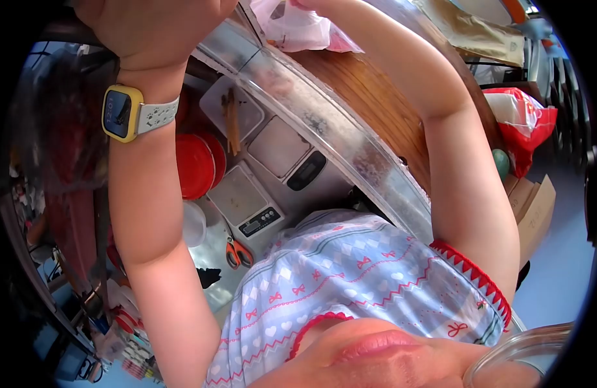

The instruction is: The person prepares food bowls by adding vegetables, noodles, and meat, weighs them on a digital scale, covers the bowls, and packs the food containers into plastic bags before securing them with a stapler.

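Observation:
My left hand (159, 29) reaches past the top edge of the view, so its fingers are cut off. A smartwatch (122, 114) with a yellow case and pale strap is on that wrist. Only a sliver of my right hand (314, 4) shows at the top, right by a thin white and pink plastic bag (292, 29). Whether its fingers grip the bag is hidden. The bag lies on a wooden counter (363, 90), beyond a clear, smudged panel (311, 116).
Below my arms are a digital scale (241, 200), a second scale (282, 152), red bowls (198, 165), a tray (227, 107) with brown sticks (231, 123), and orange-handled scissors (239, 252). At right stand a red and white packet (521, 123) and a cardboard box (534, 213).

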Available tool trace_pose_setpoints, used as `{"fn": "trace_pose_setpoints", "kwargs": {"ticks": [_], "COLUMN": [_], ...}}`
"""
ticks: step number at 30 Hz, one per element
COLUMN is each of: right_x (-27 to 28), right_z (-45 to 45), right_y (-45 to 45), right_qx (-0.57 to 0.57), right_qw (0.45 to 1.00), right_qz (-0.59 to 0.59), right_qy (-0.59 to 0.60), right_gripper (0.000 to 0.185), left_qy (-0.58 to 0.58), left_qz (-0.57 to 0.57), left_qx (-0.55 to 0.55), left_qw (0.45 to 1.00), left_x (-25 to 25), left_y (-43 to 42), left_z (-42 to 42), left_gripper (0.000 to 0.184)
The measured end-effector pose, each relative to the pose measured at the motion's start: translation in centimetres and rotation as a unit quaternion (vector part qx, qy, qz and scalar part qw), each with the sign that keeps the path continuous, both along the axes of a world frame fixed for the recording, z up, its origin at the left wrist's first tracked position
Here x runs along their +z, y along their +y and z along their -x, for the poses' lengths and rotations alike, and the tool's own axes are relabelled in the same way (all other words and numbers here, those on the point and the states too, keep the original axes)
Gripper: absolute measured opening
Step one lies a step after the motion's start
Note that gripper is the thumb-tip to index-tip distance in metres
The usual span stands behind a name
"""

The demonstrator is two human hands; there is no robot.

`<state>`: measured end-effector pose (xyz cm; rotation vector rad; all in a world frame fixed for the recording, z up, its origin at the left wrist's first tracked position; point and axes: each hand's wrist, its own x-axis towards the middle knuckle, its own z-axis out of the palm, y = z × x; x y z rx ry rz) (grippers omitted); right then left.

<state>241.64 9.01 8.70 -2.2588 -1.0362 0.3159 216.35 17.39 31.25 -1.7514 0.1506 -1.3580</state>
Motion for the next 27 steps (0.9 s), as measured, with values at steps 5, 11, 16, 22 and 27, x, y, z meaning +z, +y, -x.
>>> {"fn": "trace_pose_setpoints", "kwargs": {"ticks": [5, 11, 16, 22, 27], "right_x": [-1.0, -2.8, -3.4, -3.9, -4.5], "right_z": [1.1, 1.9, 2.4, 3.1, 3.3], "right_y": [1.2, 2.7, 3.0, 3.8, 3.6], "right_qx": [0.021, 0.036, 0.048, 0.069, 0.070], "right_qw": [1.000, 0.999, 0.999, 0.997, 0.997], "right_qz": [0.013, 0.018, 0.025, 0.033, 0.035], "right_qy": [0.006, 0.012, 0.005, -0.007, -0.007], "right_gripper": [0.034, 0.034, 0.033, 0.033, 0.033], "left_qy": [-0.016, -0.044, -0.043, -0.043, -0.061], "left_qz": [-0.014, 0.130, 0.126, 0.121, 0.112], "left_qx": [0.006, -0.099, -0.090, -0.092, -0.089], "left_qw": [1.000, 0.986, 0.987, 0.987, 0.988], "left_x": [-1.1, -2.0, -1.9, -2.1, -2.3], "left_y": [1.6, -1.9, -1.3, -2.0, -2.7], "left_z": [0.2, -0.8, -0.7, -0.7, -0.8], "left_gripper": [0.011, 0.011, 0.010, 0.010, 0.011]}}
